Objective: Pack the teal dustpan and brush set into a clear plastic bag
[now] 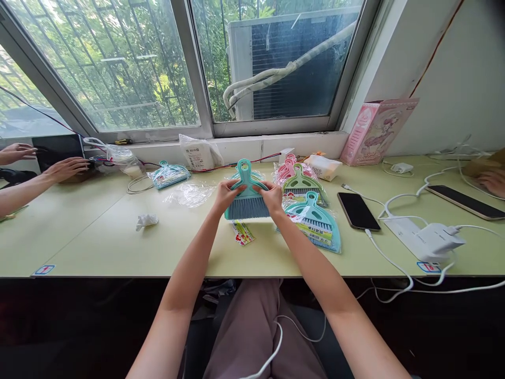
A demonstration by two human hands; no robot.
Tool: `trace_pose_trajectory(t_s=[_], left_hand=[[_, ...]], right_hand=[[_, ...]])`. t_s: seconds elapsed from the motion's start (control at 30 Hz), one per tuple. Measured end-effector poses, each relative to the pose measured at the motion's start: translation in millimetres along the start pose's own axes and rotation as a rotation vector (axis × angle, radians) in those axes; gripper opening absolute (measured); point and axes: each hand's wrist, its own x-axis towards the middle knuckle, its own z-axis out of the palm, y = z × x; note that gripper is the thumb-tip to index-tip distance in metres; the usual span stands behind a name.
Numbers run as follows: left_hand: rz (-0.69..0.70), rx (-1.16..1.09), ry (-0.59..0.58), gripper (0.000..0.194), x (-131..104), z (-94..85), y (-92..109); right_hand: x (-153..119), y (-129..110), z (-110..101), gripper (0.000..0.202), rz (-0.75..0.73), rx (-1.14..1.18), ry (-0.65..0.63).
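Note:
Between my two hands is a teal hand brush (245, 184) with grey bristles, held upright above the table with its handle pointing away from me. My left hand (227, 196) grips its left side, and my right hand (272, 197) grips the right side. Part of a teal dustpan seems to show behind the brush, mostly hidden. Below lies a small printed label card (243, 233). Right of my hands are wrapped brush-and-dustpan sets: a teal one (315, 223), a green one (302, 184) and a pink one (287, 167).
Clear plastic wrap (189, 193), crumpled tissue (147, 221) and another wrapped teal set (169, 175) lie to the left. A phone (358, 210), a white power strip (410, 237) and cables lie right. A pink box (379, 131) stands behind. Other people's hands (67, 168) show at both sides.

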Motion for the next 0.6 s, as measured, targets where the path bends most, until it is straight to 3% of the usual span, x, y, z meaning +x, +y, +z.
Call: trace_pose_trajectory(t_s=[0.17,0.27,0.4,0.5,0.6], left_hand=[[-0.091,0.015,-0.132,0.040,0,-18.3,-5],[-0.162,-0.010,-0.099,0.045,0,-27.7,-16],[-0.194,-0.060,0.152,0.050,5,-38.9,-40],[-0.225,-0.130,0.399,0.057,10,-50.5,-58],[-0.262,-0.244,0.561,0.062,12,-61.2,-70]], right_hand=[[2,2,1,0.041,-0.082,0.106,-0.030],[1,-2,-3,0.047,-0.168,-0.044,-0.032],[-14,-12,-6,0.040,-0.366,-0.467,0.092],[-35,-19,4,0.036,-0.489,-0.717,-0.122],[-56,-23,22,0.039,-0.394,-0.925,-0.412]])
